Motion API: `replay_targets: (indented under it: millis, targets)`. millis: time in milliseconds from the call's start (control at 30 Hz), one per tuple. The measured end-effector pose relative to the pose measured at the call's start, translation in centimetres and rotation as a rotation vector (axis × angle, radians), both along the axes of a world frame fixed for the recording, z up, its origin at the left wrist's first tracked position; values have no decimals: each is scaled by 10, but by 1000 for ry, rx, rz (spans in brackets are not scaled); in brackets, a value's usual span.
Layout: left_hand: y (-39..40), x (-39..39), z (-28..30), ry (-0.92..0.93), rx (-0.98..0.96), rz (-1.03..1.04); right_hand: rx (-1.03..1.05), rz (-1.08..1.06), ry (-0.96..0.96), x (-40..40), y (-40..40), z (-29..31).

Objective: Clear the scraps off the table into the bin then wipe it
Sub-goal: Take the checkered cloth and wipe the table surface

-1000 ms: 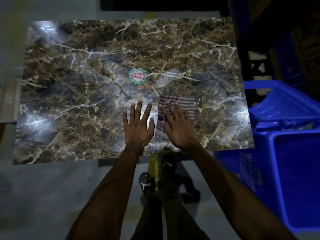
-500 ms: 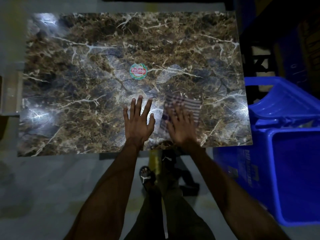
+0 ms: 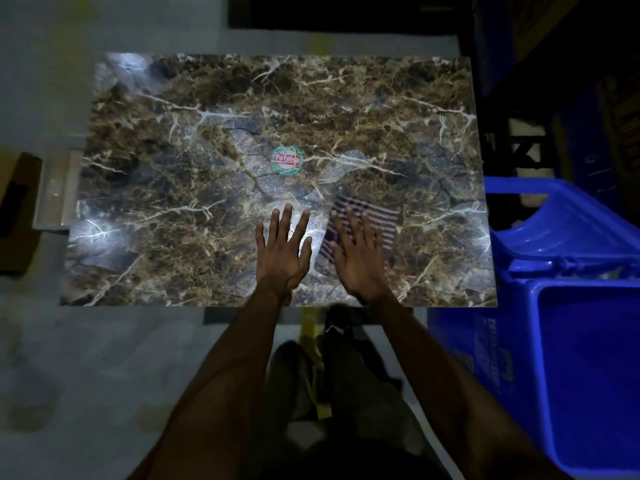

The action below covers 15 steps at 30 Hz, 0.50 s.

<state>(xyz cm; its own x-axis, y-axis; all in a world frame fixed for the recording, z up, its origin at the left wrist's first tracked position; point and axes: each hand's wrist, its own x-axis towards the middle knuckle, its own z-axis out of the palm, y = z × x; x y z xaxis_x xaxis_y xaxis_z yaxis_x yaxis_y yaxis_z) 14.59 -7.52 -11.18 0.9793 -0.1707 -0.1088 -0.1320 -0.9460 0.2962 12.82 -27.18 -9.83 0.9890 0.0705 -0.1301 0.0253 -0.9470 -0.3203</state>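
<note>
- Cloth (image 3: 375, 220) – striped, flat on the marbled surface (image 3: 173, 209) near the front edge, right of centre; it has slid slightly rightward over the last second, so wiping looks underway.
- No scraps visible on the surface now; only a round sticker (image 3: 287, 160) mid-surface. Bin (image 3: 571, 358) stands just right of it.
- Right hand (image 3: 360, 258): palm down on the cloth, fingers straight and spread, pressing – not gripping. Blurred, so moving.
- Left hand (image 3: 283, 251): flat on bare surface beside the cloth, fingers splayed, holding nothing, unmoved.
</note>
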Motion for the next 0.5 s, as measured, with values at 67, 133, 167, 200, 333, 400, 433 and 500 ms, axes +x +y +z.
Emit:
replay_targets:
  millis: [67, 133, 167, 200, 333, 400, 433, 500]
  targets:
    - [1, 2, 4, 40, -11, -2, 7, 140, -8, -17, 6, -1]
    - [1, 4, 8, 86, -31, -6, 18, 224, 13, -40, -2, -2]
    - [0, 7, 10, 105, -42, -6, 10, 253, 24, -48, -9, -4]
    - [1, 9, 11, 121, -56, -7, -11, 278, 46, -52, -17, -4]
    - [4, 17, 7, 133, -53, -18, -35, 86, 101, -20, -34, 0]
    - [5, 21, 9, 69, -12, -29, -2, -52, 67, 19, -23, 0]
    - [5, 25, 11, 18, 20, -47, -7, -73, 39, 37, -13, 0]
    - [5, 42, 16, -53, 43, -65, -17, -35, -2, 66, 9, -2]
